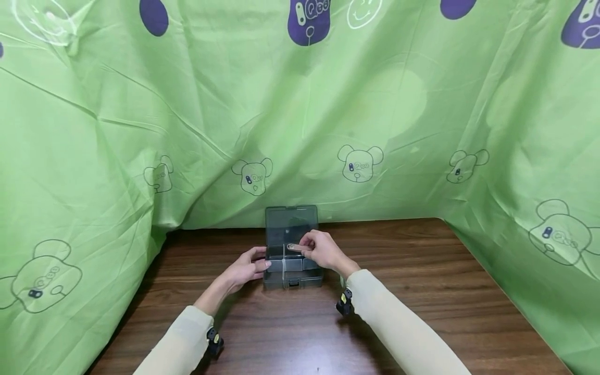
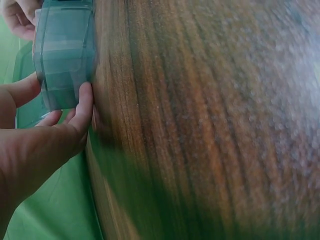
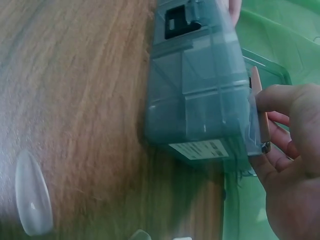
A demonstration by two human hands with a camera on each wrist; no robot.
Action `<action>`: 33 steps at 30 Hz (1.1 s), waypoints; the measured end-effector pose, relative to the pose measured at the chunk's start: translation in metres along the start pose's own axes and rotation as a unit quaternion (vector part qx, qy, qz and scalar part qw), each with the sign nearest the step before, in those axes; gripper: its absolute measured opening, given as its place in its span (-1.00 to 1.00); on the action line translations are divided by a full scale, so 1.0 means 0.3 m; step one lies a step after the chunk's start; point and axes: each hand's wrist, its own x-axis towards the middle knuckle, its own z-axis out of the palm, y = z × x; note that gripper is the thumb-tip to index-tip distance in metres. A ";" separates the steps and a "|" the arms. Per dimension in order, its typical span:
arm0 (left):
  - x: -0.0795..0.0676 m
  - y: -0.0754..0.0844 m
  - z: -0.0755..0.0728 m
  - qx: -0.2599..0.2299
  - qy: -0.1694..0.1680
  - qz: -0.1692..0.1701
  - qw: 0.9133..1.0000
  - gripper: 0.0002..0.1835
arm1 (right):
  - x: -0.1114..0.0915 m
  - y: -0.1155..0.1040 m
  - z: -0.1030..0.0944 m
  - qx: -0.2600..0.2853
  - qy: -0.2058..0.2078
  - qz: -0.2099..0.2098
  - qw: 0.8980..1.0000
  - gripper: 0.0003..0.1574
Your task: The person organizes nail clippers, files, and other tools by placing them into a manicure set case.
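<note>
A translucent grey-green plastic storage box stands on the wooden table, its lid raised at the back. Dividers split its inside into compartments. My left hand grips the box's left end, thumb near the top edge and fingers around the side, as the left wrist view shows. Over the right part of the box, my right hand pinches a small flat rose-gold nail clipper between thumb and fingers. The right wrist view shows the nail clipper at the box's upper rim; whether they touch I cannot tell.
The brown table reaches out on both sides of the box. A green patterned curtain hangs right behind the box and along both sides. A white printed label is on the box's right end.
</note>
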 end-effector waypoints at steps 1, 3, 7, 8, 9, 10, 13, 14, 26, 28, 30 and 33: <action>-0.001 0.000 0.001 -0.001 0.001 -0.001 1.000 -0.29 | 0.000 0.001 0.006 -0.001 -0.001 0.000 1.000 -0.84; -0.002 -0.001 0.002 0.001 0.001 -0.004 1.000 -0.28 | -0.001 0.004 0.016 -0.002 -0.002 0.000 1.000 -0.83; -0.005 0.001 0.005 0.003 0.005 -0.007 1.000 -0.28 | 0.001 0.006 0.026 -0.004 -0.001 -0.009 1.000 -0.85; -0.006 0.001 0.006 0.004 0.007 -0.008 1.000 -0.28 | 0.002 0.006 0.027 -0.005 0.000 -0.013 1.000 -0.85; -0.006 0.001 0.007 0.004 0.009 -0.008 1.000 -0.28 | 0.002 0.006 0.028 -0.006 0.000 -0.015 1.000 -0.86; -0.005 0.000 0.007 0.004 0.011 -0.010 1.000 -0.28 | 0.003 0.005 0.029 -0.006 -0.001 -0.016 1.000 -0.86; -0.001 -0.003 0.008 0.006 0.014 -0.012 1.000 -0.28 | 0.004 0.002 0.028 -0.008 0.001 -0.012 1.000 -0.86; 0.001 -0.003 0.009 0.008 0.015 -0.012 1.000 -0.27 | 0.003 0.000 0.028 -0.010 0.001 -0.010 1.000 -0.86; 0.001 -0.002 0.008 0.010 0.016 -0.002 1.000 -0.29 | 0.005 0.004 -0.009 0.046 -0.018 0.001 0.999 -0.76; -0.001 0.001 0.008 0.009 0.014 0.000 1.000 -0.28 | 0.002 0.004 -0.033 0.055 -0.020 0.004 0.998 -0.75; -0.003 0.001 0.006 0.005 0.016 0.000 1.000 -0.29 | -0.004 0.005 -0.059 0.055 -0.026 0.003 0.998 -0.73; 0.001 -0.001 0.005 0.002 0.018 -0.001 1.000 -0.30 | -0.028 0.007 -0.104 0.047 -0.031 -0.003 0.998 -0.70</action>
